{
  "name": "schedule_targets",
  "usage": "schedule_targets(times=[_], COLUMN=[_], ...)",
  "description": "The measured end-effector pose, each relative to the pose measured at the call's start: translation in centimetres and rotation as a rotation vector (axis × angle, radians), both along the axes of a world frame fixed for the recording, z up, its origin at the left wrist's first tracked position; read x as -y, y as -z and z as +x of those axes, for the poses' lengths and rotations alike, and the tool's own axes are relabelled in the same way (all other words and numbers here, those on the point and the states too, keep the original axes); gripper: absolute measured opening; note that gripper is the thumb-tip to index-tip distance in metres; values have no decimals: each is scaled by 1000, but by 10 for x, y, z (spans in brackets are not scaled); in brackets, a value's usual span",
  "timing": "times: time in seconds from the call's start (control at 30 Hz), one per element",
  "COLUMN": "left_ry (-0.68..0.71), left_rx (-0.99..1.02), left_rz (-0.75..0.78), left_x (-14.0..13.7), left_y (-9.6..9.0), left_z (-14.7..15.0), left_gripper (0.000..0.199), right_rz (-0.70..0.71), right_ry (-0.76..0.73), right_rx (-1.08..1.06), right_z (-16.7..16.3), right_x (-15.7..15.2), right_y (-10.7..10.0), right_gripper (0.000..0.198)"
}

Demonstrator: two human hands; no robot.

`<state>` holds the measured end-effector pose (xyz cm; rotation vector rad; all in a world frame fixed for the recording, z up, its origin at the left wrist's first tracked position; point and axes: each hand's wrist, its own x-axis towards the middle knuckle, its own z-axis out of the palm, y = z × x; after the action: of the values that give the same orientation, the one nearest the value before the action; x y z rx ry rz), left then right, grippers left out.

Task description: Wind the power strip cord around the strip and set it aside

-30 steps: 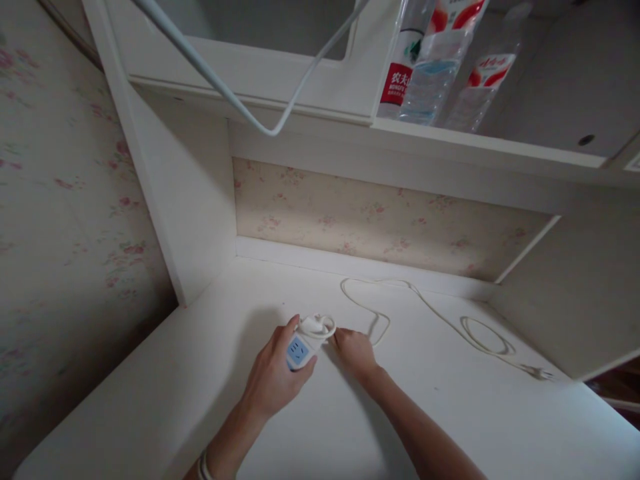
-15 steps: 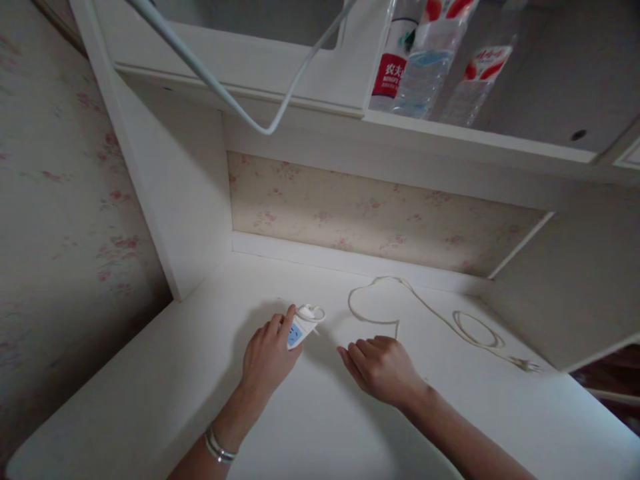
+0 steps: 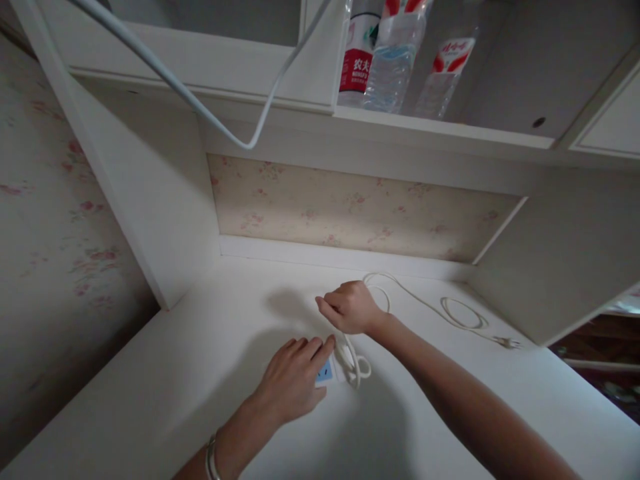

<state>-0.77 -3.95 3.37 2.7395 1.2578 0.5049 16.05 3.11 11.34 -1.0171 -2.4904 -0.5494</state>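
My left hand (image 3: 295, 380) grips a white power strip with a blue socket face (image 3: 325, 371), low over the white desk. Part of the strip is hidden under my fingers. A few turns of pale cord (image 3: 357, 370) loop around the strip's right end. Above it, my right hand (image 3: 350, 307) is closed in a fist-like pinch on the cord, which runs from below it to the strip. The rest of the cord (image 3: 425, 301) trails behind my right hand across the desk, through a loose coil, to a plug (image 3: 507, 343) at the right.
Overhead, a shelf (image 3: 450, 130) holds several plastic bottles, among them a red-labelled one (image 3: 357, 63). A bent pale rod or cable (image 3: 200, 110) hangs in front of the cabinet. Side panels (image 3: 145, 187) bound the desk (image 3: 240, 293) left and right.
My right hand has moved up and left, carrying the cord over the strip. My left hand has shifted right and down with the power strip, which has turned. The view has also shifted.
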Motion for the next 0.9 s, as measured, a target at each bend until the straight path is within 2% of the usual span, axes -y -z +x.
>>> schedule_targets(times=[0.07,0.13,0.2,0.33,0.37,0.43,0.53,0.67,0.8,0.9], left_ry=[9,18,35,47,68,150,245,197,124,43], left_rx=[-1,-18,-31,-40,-31,14,84,70,129,220], left_rz=[-8,-20,-46,-150,-172,-198,-194,-166,-149,-128], left_x=[1,-1,-2,-2,-1,3,11,19,19,12], left_y=[-4,-5,-4,-4,-6,-16,-35,-51,-48,-41], left_z=[1,3,6,13,14,15,11,2,-2,-2], left_gripper=[75,72,64,34,32,42,59,40,37,39], right_rz=[-52,-67,-57,-35,-40,-65,-158,-301,-412,-510], right_ry=[59,54,-15,-190,-206,-198,-117,59,240,358], right_rx=[-39,-64,-71,-69,-71,-77,-123,-276,-327,-234], right_z=[2,0,-6,-24,-27,-29,-21,1,19,27], right_x=[-6,-5,2,15,16,13,0,-15,-19,-18], right_y=[5,10,11,6,4,2,5,22,48,69], right_gripper=[52,51,52,52,51,49,48,52,55,56])
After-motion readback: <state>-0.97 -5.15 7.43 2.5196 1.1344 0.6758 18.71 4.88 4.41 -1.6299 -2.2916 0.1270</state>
